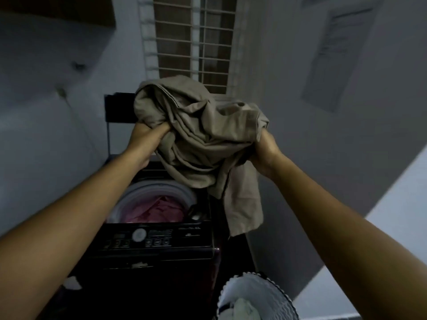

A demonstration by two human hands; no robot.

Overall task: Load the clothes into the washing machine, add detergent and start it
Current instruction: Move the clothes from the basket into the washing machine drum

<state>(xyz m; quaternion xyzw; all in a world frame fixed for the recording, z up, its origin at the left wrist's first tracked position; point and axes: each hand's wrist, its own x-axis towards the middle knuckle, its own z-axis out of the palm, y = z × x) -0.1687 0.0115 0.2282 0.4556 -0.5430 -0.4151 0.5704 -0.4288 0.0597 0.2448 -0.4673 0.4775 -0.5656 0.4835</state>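
Head camera only, so I read everything from this one view. In the middle of the frame I hold a beige garment (203,135) bunched up in the air. My left hand (151,140) has its fingers dug into the folds on the garment's left side. My right hand (265,151) is clenched on the right edge, though the fingertips are hidden behind the cloth. A loose end hangs down toward the lower centre, past the right corner of the washing machine (161,248).

The machine sits below the garment, centre-left. Its lid (119,108) stands raised at the back, and pink clothes (159,211) already lie in the open drum. The garment hangs above the drum and a little to its right, not touching it. A white laundry basket (256,289) shows at the bottom right with something pale (242,308) in it.

I judge this to be the loading step, partway through. The next move calls for shifting the bundle left and down over the opening, then letting go with both hands. The hanging end should go inside and not drape over the rim. Detergent and the round dial (138,234) on the front panel come later.
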